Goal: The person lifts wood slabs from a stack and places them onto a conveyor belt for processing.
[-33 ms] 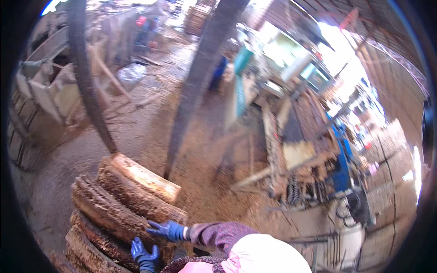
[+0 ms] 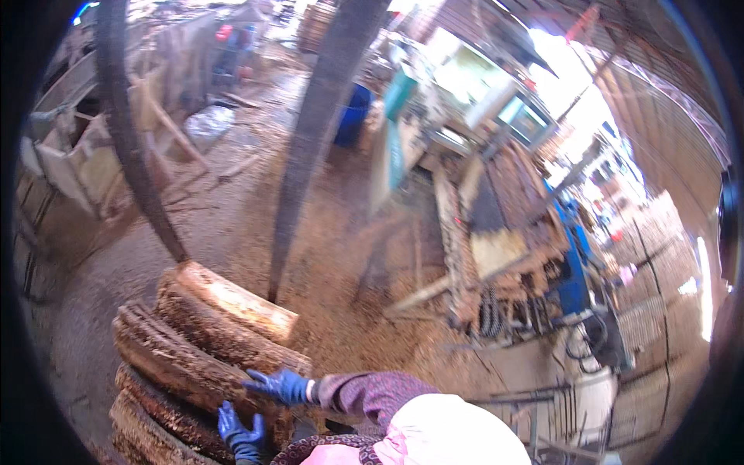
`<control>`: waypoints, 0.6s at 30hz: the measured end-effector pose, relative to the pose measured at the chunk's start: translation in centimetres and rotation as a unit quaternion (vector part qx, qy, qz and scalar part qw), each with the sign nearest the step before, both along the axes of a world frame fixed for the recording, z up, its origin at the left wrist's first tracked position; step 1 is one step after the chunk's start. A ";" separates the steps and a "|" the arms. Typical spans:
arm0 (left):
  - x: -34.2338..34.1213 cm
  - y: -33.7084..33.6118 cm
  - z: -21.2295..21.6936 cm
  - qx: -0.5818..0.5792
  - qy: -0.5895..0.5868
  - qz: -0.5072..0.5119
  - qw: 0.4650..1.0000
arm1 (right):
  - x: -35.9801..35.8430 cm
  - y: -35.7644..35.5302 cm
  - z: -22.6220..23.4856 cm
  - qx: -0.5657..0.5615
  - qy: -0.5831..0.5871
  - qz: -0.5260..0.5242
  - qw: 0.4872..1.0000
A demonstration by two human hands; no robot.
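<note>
Several rough bark-covered logs (image 2: 182, 355) lie side by side at the lower left. The farthest log (image 2: 236, 301) shows pale bare wood. In a blue glove, my right hand (image 2: 280, 386) rests on the near end of a log, fingers stretched out. My left hand (image 2: 242, 434), gloved in blue too, lies lower down against the logs with its fingers spread. Neither hand is closed round anything. A dark purple patterned sleeve (image 2: 372, 394) covers my right arm. Two dark straps (image 2: 298, 170) run from above down to the far side of the logs.
Sawdust-strewn ground (image 2: 349, 310) stretches beyond the logs. Ahead to the right stands a machine with teal panels (image 2: 399, 159), wooden beams and chains. A blue barrel (image 2: 354, 115) stands farther back. Pale boards (image 2: 77, 167) and a shiny bag (image 2: 209, 122) are at the left.
The whole view has shifted slightly, so the surroundings sit a little farther left. Both hands keep their places against the logs.
</note>
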State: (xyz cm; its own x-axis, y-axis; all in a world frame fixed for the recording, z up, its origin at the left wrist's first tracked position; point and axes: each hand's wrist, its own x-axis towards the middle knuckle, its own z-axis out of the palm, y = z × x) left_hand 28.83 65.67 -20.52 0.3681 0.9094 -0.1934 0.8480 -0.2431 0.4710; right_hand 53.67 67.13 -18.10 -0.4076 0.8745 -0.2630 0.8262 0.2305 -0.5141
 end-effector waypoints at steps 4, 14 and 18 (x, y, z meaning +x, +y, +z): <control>2.1 2.6 -0.3 -0.124 -0.381 0.323 0.857 | 4.0 2.1 3.2 -0.103 0.060 -0.158 0.980; 0.4 4.9 -1.4 -0.514 -0.557 0.276 0.592 | -0.3 5.4 2.9 -0.254 0.221 -0.235 0.912; 1.2 -0.3 -0.5 -0.451 -0.611 0.256 0.598 | 2.5 1.1 7.2 -0.235 0.210 -0.190 0.930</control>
State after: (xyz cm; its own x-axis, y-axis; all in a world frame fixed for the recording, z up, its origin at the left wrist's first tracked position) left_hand 30.06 65.37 -20.99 0.4535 0.6914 -0.5625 -0.4086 0.7221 0.5582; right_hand 56.14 68.26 -10.86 -0.2467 0.8047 -0.5400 0.5048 -0.3690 -0.7804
